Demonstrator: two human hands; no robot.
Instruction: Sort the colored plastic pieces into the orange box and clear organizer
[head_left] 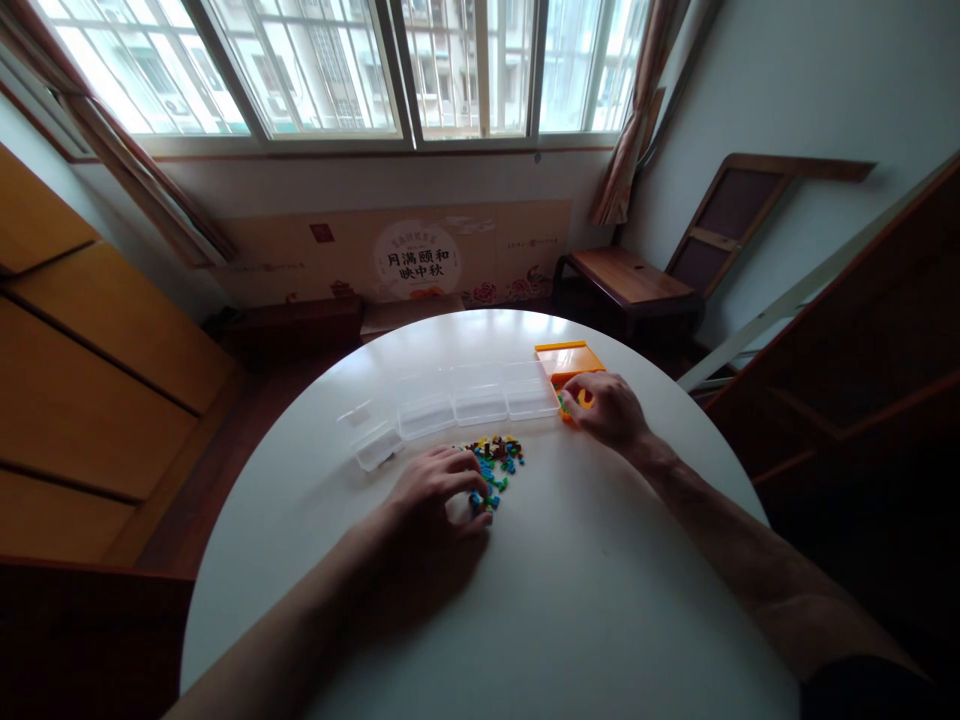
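A small pile of coloured bricks (500, 457) lies on the round white table (585, 600). My left hand (439, 490) rests palm down at the near left of the pile, fingertips touching the bricks. My right hand (609, 408) sits at the near edge of an orange box (566, 362), its fingers pinching a small yellow piece there. A row of clear plastic boxes (457, 400) stands just behind the pile, with the orange box at its right end.
A dark wooden chair (630, 280) stands beyond the table at the right. Wooden cabinets (90, 380) line the left wall. A wooden stair frame (862, 330) rises at the right. Windows fill the far wall.
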